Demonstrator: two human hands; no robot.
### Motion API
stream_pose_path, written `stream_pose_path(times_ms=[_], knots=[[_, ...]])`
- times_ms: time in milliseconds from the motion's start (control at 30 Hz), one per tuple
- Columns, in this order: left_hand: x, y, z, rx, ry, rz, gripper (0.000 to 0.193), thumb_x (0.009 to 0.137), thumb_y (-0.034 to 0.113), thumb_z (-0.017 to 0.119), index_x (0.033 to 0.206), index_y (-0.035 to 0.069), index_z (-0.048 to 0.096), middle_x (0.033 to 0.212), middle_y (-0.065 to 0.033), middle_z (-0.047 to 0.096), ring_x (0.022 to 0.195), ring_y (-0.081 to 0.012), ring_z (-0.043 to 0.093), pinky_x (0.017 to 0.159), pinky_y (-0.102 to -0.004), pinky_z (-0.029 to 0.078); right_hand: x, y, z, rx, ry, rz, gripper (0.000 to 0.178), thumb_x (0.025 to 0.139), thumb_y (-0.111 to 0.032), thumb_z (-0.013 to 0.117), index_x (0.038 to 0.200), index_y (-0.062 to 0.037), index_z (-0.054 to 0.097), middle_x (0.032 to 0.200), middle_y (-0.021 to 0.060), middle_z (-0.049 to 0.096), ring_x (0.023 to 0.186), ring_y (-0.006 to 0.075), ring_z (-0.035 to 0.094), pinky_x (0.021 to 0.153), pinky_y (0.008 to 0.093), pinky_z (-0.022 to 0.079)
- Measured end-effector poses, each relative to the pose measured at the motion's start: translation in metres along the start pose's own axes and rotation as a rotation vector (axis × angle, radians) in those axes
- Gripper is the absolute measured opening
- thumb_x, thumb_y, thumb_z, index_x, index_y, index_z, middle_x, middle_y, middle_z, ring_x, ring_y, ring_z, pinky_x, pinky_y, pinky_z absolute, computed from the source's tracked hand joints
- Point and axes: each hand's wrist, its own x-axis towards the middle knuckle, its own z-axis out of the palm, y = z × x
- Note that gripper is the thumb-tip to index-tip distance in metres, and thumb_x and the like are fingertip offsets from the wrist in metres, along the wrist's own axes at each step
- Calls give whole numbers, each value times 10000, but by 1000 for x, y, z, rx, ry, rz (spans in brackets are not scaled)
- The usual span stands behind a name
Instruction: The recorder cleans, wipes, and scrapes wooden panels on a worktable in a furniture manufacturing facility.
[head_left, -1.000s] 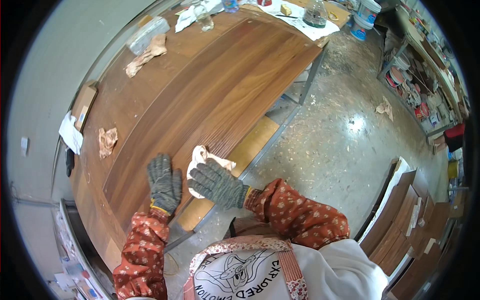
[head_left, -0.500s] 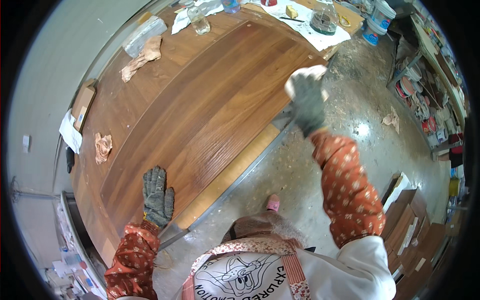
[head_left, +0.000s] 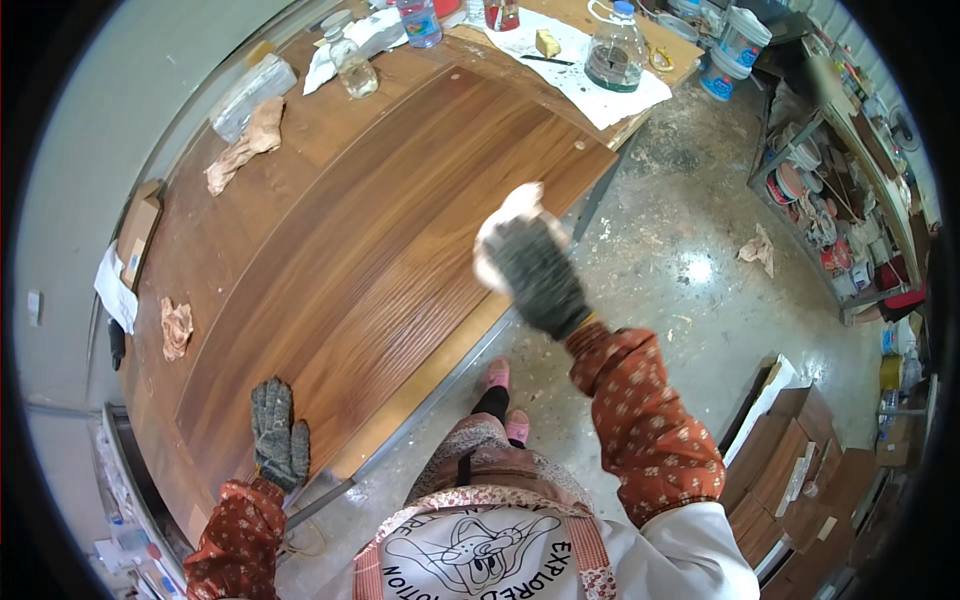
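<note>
Gripping a wad of pale cloth [head_left: 508, 222], the gloved right hand [head_left: 535, 275] is closed tight around it, out over the far edge of the wood panel [head_left: 350, 260]. The left hand [head_left: 278, 438] lies flat and open, holding nothing, its palm pressed on the panel's near corner.

From where I stand, the risk seems to be in the reach: stretched that far, the cloth could drag unevenly or skip a strip near the edge, leaving streaks in the finish. The bottles [head_left: 350, 62] and the jug [head_left: 615, 55] at the far end of the table [head_left: 200, 260] stand close enough that a wide sweep might knock one over.

The panel itself lies flat along the table, long, dark reddish-brown, with strong straight grain and a wet-looking sheen. Crumpled brown rags [head_left: 245, 145] lie beside it.
</note>
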Motion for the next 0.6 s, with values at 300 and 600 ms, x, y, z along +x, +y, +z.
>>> stream_pose_path(times_ms=[300, 600], knots=[[6, -26, 17, 145, 0, -183, 588, 947, 258, 486, 1443, -25, 348, 1500, -261, 306, 1403, -438, 256, 1159, -530, 170, 2, 179, 1, -102, -88, 228, 584, 809, -48, 491, 1387, -10, 420, 1376, 207, 457, 1332, 356, 391, 1153, 446, 261], [259, 209, 109, 2032, 828, -252, 221, 991, 225, 508, 1106, 59, 597, 1117, -108, 626, 954, -194, 623, 787, -393, 530, -2, 189, -14, 154, -94, 405, 609, 798, 109, 463, 1385, -53, 445, 1396, 191, 465, 1324, 351, 413, 1107, 400, 340]])
